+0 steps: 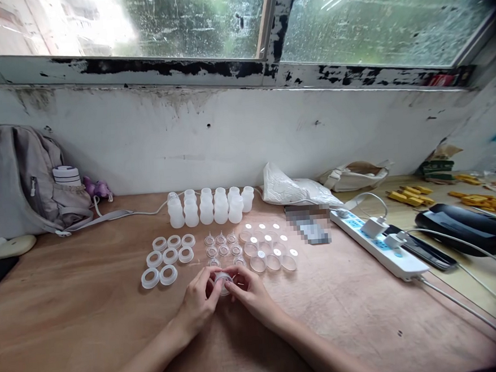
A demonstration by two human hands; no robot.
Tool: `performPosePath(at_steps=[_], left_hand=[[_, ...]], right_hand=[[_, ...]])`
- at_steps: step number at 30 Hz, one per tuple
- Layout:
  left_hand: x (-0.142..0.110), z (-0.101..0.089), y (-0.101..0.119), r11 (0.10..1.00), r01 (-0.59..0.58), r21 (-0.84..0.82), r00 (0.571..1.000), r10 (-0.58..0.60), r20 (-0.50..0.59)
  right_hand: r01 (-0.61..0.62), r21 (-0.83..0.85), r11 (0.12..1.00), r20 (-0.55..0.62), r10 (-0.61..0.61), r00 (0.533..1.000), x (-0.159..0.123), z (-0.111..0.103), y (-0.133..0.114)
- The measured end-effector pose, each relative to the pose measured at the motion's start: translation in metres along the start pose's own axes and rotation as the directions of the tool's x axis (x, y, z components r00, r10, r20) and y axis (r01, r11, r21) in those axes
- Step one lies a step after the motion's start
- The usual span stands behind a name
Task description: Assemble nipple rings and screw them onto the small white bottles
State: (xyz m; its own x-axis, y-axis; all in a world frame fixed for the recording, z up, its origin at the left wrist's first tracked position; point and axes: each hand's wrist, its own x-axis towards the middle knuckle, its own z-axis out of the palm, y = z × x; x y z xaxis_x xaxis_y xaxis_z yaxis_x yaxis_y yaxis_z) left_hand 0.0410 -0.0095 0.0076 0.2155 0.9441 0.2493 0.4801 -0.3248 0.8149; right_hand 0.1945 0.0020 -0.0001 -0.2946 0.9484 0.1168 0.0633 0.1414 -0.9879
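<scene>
Closest to me, both forearms come in over a wooden table and meet at a small see-through ring. The left hand has it from one side and the right hand from the other, thumbs on the near side and fingers curled round the far side, so it's pinched between them. Can't tell if it's touching the wood or held just above it, and the fingers hide a lot of it. It sits right in front of the teats, which are clear little things standing in rows, the front row partly behind the hands.

Off to the left of those there are eight loose rings, lying flat and close together. Right of the teats you've got a bunch of clear caps with white dots on them. Further right a white power strip runs at an angle with chargers plugged in, and a black phone lies beside it.

Behind the small parts the milky bottles stand upright, packed together. Right of them is a crumpled white bag, then a beige pouch. Far left, a grey backpack leans on the stained wall, under a grimy window.
</scene>
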Motion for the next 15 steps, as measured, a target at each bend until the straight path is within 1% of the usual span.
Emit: performPosePath(at_steps=[2, 5, 7, 9, 12, 15], left_hand=[[0.0008, 0.0003, -0.0002, 0.999, 0.027, -0.037, 1.0, -0.028, -0.004], [0.001, 0.0017, -0.0013, 0.996, 0.051, -0.07, 0.998, -0.052, -0.016], [0.0006, 0.003, -0.0013, 0.997, 0.058, -0.054, 0.998, -0.059, -0.018], [-0.0006, 0.0045, -0.0005, 0.998, 0.059, -0.006, 0.998, -0.059, -0.027], [-0.0037, 0.0068, 0.0015, 0.996, 0.054, 0.068, 0.998, -0.052, -0.039], [-0.0064, 0.0091, 0.0026, 0.993, 0.058, 0.105, 0.997, -0.054, -0.046]], right_hand=[[0.002, 0.0, 1.0, 0.01, -0.002, 1.0, -0.0003, 0.0005, -0.0002], [-0.065, 0.008, 0.998, 0.035, 0.064, 0.997, -0.0012, 0.0012, 0.0012], [-0.087, -0.021, 0.996, 0.039, 0.088, 0.995, -0.0023, 0.0017, 0.0027], [-0.054, -0.086, 0.995, 0.018, 0.055, 0.998, -0.0035, 0.0022, 0.0032], [0.035, -0.197, 0.98, -0.024, -0.041, 0.999, -0.0045, 0.0025, 0.0015], [0.085, -0.266, 0.96, -0.036, -0.098, 0.995, -0.0046, 0.0022, -0.0016]])
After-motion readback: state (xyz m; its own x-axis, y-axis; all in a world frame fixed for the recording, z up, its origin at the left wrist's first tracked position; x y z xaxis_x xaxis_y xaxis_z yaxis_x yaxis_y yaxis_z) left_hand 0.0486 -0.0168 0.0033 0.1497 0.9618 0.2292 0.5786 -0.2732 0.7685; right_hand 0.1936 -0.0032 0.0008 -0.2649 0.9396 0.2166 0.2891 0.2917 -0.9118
